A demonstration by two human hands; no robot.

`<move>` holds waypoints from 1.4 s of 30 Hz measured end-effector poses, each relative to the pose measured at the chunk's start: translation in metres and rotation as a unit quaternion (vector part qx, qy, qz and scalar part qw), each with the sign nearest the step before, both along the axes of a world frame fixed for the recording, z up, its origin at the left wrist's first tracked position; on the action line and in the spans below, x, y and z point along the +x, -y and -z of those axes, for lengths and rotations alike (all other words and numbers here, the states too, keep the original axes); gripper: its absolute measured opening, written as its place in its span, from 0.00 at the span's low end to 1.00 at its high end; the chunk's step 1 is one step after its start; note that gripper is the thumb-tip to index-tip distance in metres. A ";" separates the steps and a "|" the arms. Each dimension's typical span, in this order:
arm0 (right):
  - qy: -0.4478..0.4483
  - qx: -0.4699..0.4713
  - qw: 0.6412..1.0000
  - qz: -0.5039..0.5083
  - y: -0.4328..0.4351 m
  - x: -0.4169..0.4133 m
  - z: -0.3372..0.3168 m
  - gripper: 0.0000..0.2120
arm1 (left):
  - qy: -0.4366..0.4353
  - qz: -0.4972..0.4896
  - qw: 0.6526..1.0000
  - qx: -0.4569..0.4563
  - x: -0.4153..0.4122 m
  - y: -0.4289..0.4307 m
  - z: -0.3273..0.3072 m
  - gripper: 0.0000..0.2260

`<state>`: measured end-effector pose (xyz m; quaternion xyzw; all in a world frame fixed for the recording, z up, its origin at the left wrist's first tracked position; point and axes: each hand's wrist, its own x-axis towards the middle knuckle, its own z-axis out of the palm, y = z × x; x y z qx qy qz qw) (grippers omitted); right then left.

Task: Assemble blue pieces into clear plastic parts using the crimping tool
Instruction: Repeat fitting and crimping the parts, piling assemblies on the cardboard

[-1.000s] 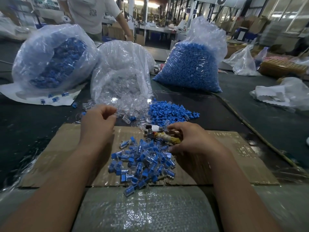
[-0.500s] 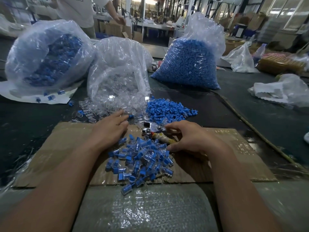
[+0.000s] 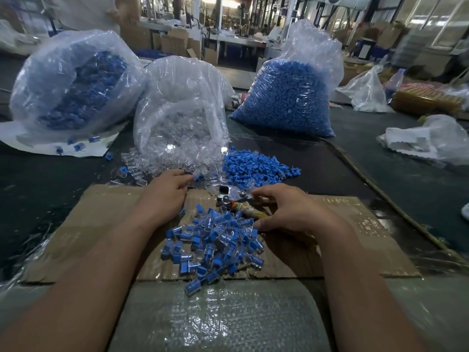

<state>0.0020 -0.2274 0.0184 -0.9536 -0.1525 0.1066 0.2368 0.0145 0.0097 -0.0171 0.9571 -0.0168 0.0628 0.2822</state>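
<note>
Done: assembled pile (image 3: 218,237), middle of cardboard (image 3: 101,224).
To do: clear parts (image 3: 157,168), blue pieces (image 3: 256,168) heaped past its far edge.
My left hand (image 3: 167,191): straight fingers on clear parts.
My right hand (image 3: 291,212): gripping crimping tool (image 3: 236,199).

The flat brown cardboard sheet (image 3: 101,224) is matt and ribbed, with glossy clear film wrinkling along its edges. The crimping tool (image 3: 242,208) has a bright bare-metal head and a handle wrapped in dull yellowish tape. The small blue plastic pieces (image 3: 253,168) look matt. The clear plastic parts (image 3: 157,166) glint, as does their thin crinkled bag (image 3: 182,97). The dark surface (image 3: 368,174) is matt and cloth-like. The grey woven sack (image 3: 223,318) at its near edge shines.
</note>
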 end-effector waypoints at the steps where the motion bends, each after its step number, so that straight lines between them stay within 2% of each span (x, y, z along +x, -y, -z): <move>1: -0.001 0.000 1.000 0.001 0.000 0.000 0.000 0.35 | 0.008 -0.007 1.000 -0.004 -0.001 0.000 0.000 0.16; 8: -0.009 -0.003 1.000 0.003 0.001 -0.002 -0.001 0.35 | 0.062 -0.104 0.992 -0.044 -0.009 0.002 -0.006 0.12; 14: -0.014 -0.012 1.000 -0.007 0.000 -0.002 -0.004 0.34 | 0.055 -0.083 0.994 -0.043 -0.009 0.001 -0.006 0.11; 18: -0.015 -0.012 1.000 -0.006 -0.001 -0.002 -0.005 0.34 | 0.072 -0.074 0.993 -0.052 -0.008 -0.001 -0.007 0.17; 20: -0.012 -0.013 1.000 -0.006 -0.001 -0.003 -0.004 0.34 | 0.038 -0.044 0.998 -0.030 -0.008 -0.001 -0.007 0.19; 23: -0.013 -0.011 1.000 -0.007 -0.001 -0.003 -0.004 0.35 | 0.002 -0.033 0.999 -0.021 -0.009 0.002 -0.008 0.16; 32: -0.012 -0.007 1.000 -0.009 0.001 -0.005 -0.006 0.34 | 0.083 -0.090 0.990 -0.068 -0.014 0.003 -0.011 0.09; 38: -0.025 0.001 1.000 0.000 0.000 -0.004 -0.006 0.34 | 0.094 -0.102 0.987 -0.075 -0.018 0.004 -0.014 0.14; 42: -0.039 0.034 0.999 0.013 0.005 -0.003 -0.006 0.31 | 0.104 -0.085 0.986 -0.101 -0.022 0.005 -0.015 0.13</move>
